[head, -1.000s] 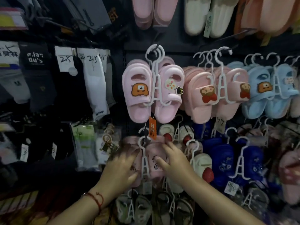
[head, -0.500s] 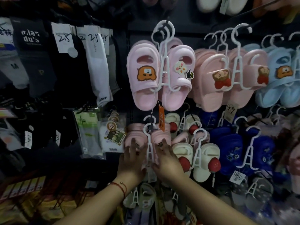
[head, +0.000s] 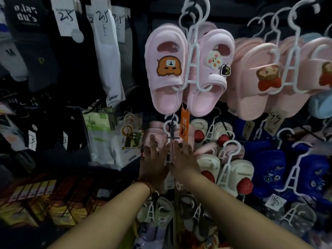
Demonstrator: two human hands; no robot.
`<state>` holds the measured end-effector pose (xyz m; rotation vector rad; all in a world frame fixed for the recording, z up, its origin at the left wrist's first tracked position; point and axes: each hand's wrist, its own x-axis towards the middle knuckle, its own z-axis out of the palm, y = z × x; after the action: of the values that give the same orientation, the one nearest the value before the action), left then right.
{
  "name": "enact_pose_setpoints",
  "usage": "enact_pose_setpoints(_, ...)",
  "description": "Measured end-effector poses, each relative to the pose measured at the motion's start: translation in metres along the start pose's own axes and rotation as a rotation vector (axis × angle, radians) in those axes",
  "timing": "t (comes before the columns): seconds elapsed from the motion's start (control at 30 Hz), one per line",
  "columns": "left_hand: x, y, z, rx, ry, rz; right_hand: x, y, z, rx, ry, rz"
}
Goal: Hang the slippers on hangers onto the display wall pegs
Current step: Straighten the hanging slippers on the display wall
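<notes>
Both hands press flat against a small pink slipper pair [head: 154, 135] low on the display wall, at about six o'clock from the centre of the view. Left hand [head: 152, 159] lies with fingers straight and spread on the left slipper; right hand [head: 183, 159] lies the same way on the right slipper, fingers extended upward, gripping nothing. Between the two hands runs the white hanger [head: 170, 141] that carries the pair, its hook looped over a dark peg [head: 172, 130] just above the fingertips. A red string bracelet [head: 146, 184] circles the left wrist.

Touching the hook at one o'clock from it hangs an orange tag [head: 184, 124]. It dangles from the larger pink slippers [head: 166, 69] at twelve o'clock, which show a brown bear charm on the left shoe and a pale round charm on the right, hung on their own white hanger.

At three o'clock from the hands sit cream slippers with red strawberries [head: 240, 177]; further out at three o'clock are dark blue slippers [head: 269, 169]. At one to two o'clock hang peach-pink slippers with a bear and red bow [head: 265, 78]. At five to six o'clock, below the forearms, grey and greenish slippers [head: 161, 209] hang in dim light.

At ten to eleven o'clock, socks [head: 107, 56] hang with handwritten price labels, and clear packets [head: 100, 137] sit at nine o'clock.
</notes>
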<state>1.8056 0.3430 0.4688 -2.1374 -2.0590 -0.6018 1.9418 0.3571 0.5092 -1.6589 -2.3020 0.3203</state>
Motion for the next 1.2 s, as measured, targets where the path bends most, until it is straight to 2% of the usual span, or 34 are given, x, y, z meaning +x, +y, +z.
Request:
enact_pose_setpoints(0.17, 0.028, 0.003, 0.002, 0.12, -0.113, -0.059, 0.019, 0.012, -0.007, -0.013, 0.006, -0.068)
enact_pose_setpoints(0.37, 0.043, 0.002, 0.015, 0.127, -0.076, -0.073, 0.033, 0.025, -0.007, -0.047, 0.036, -0.15)
enact_pose_setpoints(0.5, 0.047, -0.011, 0.029, 0.14, 0.009, 0.021, 0.038, 0.029, 0.006, -0.035, 0.1, -0.176)
enact_pose_setpoints(0.67, 0.065, -0.041, 0.05, 0.249, 0.227, 0.184, 0.059, 0.04, 0.027, -0.115, 0.216, -0.234)
enact_pose_setpoints(0.77, 0.078, -0.05, 0.056, 0.328, 0.3, 0.245, 0.073, 0.05, 0.034, -0.158, 0.213, -0.189)
enact_pose_setpoints(1.03, 0.11, -0.051, 0.053, 0.276, 0.236, 0.265, 0.106, 0.038, 0.022, -0.196, 0.125, -0.097)
enact_pose_setpoints(1.2, 0.109, -0.05, 0.055, 0.25, 0.142, 0.223, 0.103, 0.031, 0.027, -0.21, 0.187, -0.088)
